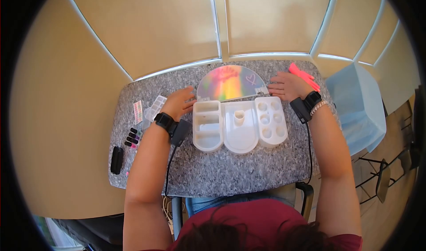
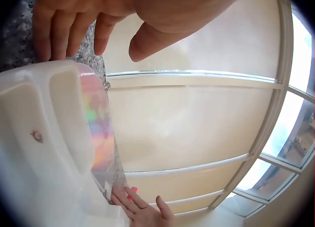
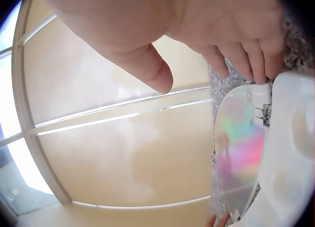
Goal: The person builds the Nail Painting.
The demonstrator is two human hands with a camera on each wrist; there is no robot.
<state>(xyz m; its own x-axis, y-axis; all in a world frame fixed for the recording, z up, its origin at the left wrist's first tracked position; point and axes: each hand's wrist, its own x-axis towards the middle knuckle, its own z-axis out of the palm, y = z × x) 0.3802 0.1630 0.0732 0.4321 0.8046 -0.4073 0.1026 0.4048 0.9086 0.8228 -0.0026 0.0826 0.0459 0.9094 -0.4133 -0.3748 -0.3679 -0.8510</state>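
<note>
A white moulded organizer (image 1: pixel 241 137) lies mid-table, with rectangular compartments at left, a middle section with a small raised ring, and round wells at right. Behind it lies a half-round iridescent panel (image 1: pixel 230 83) with pink lettering and a heart. My left hand (image 1: pixel 179 102) is beside the organizer's back left corner, fingers extended, holding nothing. My right hand (image 1: pixel 289 86) is at the panel's right end, fingers extended and thumb apart, also holding nothing. In the left wrist view the left fingertips come close to the white rim (image 2: pixel 64 65); whether they touch, I cannot tell.
Left of the left hand are a clear compartment box (image 1: pixel 156 108), a pink-and-white sheet (image 1: pixel 138 112), several small dark-capped bottles (image 1: pixel 132 137) and a black case (image 1: pixel 116 160). A bright pink glove-like item (image 1: pixel 304 76) lies at the back right. A blue-covered object (image 1: pixel 357 104) stands beyond the table.
</note>
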